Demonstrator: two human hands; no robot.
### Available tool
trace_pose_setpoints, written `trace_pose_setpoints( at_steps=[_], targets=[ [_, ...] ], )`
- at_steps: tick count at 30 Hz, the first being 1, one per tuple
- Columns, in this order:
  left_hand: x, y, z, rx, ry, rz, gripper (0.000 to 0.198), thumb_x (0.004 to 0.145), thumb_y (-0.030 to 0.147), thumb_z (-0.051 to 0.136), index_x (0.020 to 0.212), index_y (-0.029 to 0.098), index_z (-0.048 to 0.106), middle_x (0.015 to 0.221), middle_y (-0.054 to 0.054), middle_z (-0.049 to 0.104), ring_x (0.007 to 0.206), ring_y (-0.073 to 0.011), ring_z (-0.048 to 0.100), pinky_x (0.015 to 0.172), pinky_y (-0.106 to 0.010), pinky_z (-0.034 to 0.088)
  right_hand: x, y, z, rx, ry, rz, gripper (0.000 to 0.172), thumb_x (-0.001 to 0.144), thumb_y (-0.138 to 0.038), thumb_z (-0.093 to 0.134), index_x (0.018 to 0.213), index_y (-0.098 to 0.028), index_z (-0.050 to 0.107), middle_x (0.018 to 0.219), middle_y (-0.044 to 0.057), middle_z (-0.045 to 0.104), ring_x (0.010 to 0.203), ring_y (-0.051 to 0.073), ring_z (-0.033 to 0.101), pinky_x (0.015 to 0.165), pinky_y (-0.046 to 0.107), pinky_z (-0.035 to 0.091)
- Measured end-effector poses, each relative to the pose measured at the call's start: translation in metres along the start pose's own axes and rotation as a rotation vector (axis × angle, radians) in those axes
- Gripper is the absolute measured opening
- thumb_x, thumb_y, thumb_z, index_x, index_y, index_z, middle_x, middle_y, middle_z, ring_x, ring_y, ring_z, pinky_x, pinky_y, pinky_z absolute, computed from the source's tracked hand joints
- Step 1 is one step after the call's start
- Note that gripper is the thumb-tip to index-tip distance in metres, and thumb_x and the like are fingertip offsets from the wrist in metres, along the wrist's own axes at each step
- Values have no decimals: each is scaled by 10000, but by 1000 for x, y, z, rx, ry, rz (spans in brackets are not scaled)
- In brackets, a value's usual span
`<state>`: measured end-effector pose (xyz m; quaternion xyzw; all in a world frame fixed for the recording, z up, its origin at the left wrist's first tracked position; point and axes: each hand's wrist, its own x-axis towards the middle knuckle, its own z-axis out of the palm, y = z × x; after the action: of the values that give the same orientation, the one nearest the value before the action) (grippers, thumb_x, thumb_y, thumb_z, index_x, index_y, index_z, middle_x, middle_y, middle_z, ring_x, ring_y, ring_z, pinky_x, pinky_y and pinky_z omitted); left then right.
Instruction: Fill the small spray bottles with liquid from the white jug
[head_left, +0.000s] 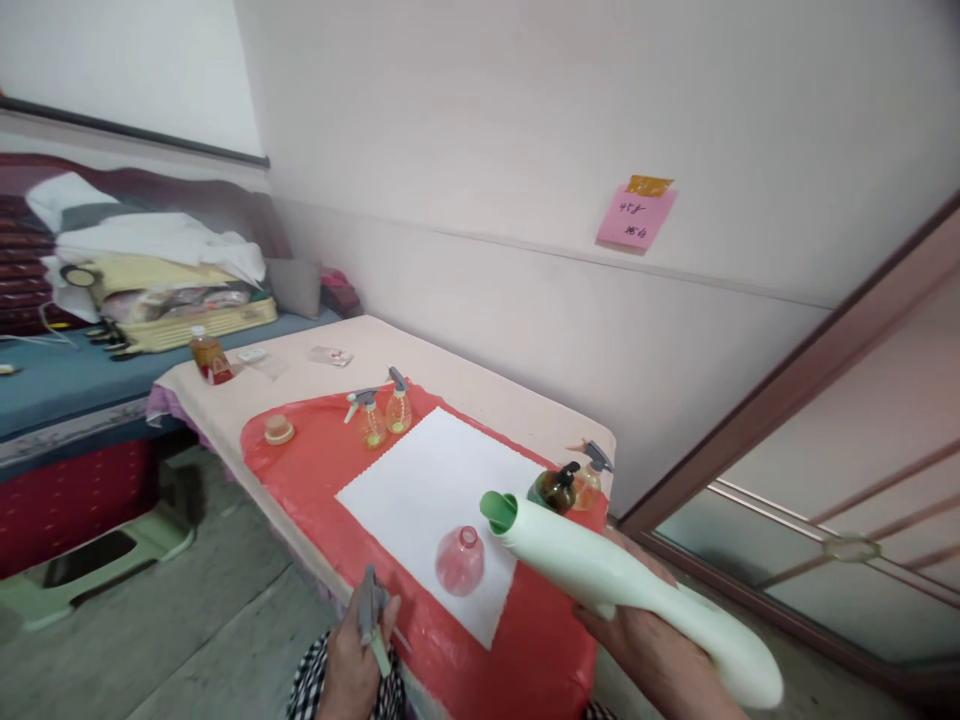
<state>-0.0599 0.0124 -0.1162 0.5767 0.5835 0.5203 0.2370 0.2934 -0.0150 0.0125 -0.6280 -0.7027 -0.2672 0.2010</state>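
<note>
In the lower middle, my left hand [351, 655] is closed around a grey spray bottle trigger head [370, 610] with a pale green part. My right hand [652, 630] grips a long, pale green plastic watering can [600, 555] from below; its darker green mouth points left. Between the hands a pink spray bottle [460, 565] stands with its neck uncovered on a white sheet [442, 480]. The mouth of the watering can is apart from the bottle, above and to its right. A dark green pump bottle [553, 490] and a clear spray bottle [589, 480] are partly hidden behind the can.
Red plastic [315, 480] covers part of the table [465, 365]. Two clear spray bottles [386, 415] and a small round tub [279, 430] stand farther back. A bottle of amber liquid [210, 355] is at the left corner. A stool [105, 575] stands on the floor; a sliding door [825, 480] is right.
</note>
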Motion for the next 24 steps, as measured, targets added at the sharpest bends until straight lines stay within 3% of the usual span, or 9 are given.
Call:
trace_pose_setpoints(
  at_steps=[3,8,14,19,24],
  targets=[
    [-1,3,1,1,0,44,462,878,476,606,1180,126,614,749,-19,746,648,-186,715,590,-264,579,0,-1,-17,-204,-28,-165,729,825,-432,632,1424,-120,357,1187,229,621,1006,393,622,840,504,520],
    [-1,1,1,24,-39,44,475,907,459,573,1228,109,584,791,-34,756,678,-185,724,607,-260,573,7,-8,-36,-282,-83,-211,614,852,-402,640,1326,-53,467,1179,248,609,1021,383,595,872,494,490],
    [-1,4,-1,16,-56,41,427,909,454,571,1200,142,590,800,-19,760,698,-180,731,612,-249,572,8,-11,-31,-272,-114,-205,610,801,-431,697,1268,-68,547,1170,225,597,1081,389,550,895,492,468],
    [1,11,-1,22,-31,73,293,903,452,576,1015,187,633,797,-16,751,705,-175,727,614,-249,567,11,-12,-28,-313,-112,-247,607,765,-395,738,1232,-47,569,1123,228,617,1086,393,551,910,501,471],
    [1,12,-1,10,-39,50,306,900,444,580,1062,188,621,784,-5,744,686,-179,718,600,-259,564,15,-14,-27,-333,-80,-285,587,803,-348,680,1274,-37,521,1145,235,630,1106,379,566,946,510,469]
  ],
)
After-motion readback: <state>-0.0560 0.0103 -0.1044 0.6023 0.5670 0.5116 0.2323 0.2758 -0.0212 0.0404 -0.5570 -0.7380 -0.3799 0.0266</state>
